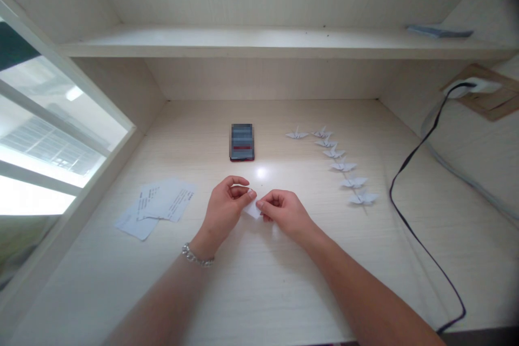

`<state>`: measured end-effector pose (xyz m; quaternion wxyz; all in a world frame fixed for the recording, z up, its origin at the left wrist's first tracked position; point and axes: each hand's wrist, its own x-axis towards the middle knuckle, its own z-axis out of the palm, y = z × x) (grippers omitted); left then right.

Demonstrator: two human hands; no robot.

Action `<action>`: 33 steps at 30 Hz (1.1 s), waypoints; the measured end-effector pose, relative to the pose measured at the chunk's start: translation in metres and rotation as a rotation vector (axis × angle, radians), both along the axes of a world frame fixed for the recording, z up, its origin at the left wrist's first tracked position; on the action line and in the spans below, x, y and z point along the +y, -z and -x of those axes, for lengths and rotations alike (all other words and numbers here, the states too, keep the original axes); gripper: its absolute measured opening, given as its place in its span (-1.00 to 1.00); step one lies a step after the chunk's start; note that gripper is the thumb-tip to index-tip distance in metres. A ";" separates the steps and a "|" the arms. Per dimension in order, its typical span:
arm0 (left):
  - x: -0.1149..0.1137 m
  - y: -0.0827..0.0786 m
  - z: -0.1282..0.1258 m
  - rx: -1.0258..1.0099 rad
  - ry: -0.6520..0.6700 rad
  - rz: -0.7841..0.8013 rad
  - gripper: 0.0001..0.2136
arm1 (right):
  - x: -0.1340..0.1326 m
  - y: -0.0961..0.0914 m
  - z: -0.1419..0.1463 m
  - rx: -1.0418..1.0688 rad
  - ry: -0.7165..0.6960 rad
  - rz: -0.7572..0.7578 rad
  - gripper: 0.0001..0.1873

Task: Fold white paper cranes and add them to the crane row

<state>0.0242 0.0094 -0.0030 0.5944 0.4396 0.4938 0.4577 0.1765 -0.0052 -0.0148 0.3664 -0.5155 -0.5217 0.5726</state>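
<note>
Both hands meet over the middle of the pale wooden desk (251, 281), pinching one small piece of white folded paper (253, 208) between them. My left hand (225, 205), with a chain bracelet on its wrist, grips the paper's left side with thumb and fingers closed. My right hand (284, 211) pinches its right edge. The paper is mostly hidden by the fingers, so its fold cannot be made out.
A curved row of several white paper cranes (344, 165) lies to the right. A phone (242, 141) lies flat behind the hands. Printed paper slips (156, 205) are scattered at left. A black cable (409, 216) runs from a wall plug across the right side. A window frame borders the left.
</note>
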 end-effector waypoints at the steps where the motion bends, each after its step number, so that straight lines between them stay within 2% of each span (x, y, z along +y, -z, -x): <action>1: 0.000 -0.001 0.000 0.005 0.003 0.000 -0.70 | -0.001 0.000 0.001 -0.004 0.010 -0.012 -0.79; 7: -0.001 -0.005 0.001 0.116 0.061 -0.011 -0.70 | -0.004 -0.003 0.002 -0.083 0.041 -0.083 -0.78; 12: -0.001 -0.004 0.001 0.111 0.024 -0.036 -0.71 | -0.002 -0.002 0.001 0.008 -0.032 -0.038 -0.78; 18: -0.003 -0.002 -0.002 0.124 -0.007 -0.080 -0.72 | -0.004 -0.003 0.001 -0.116 0.012 -0.137 -0.79; 28: -0.003 -0.005 -0.005 0.039 -0.070 -0.102 -0.72 | -0.001 -0.004 -0.005 -0.067 -0.007 -0.123 -0.81; 33: -0.004 -0.004 -0.007 0.036 -0.083 -0.123 -0.72 | -0.003 -0.003 -0.003 -0.166 0.009 -0.193 -0.84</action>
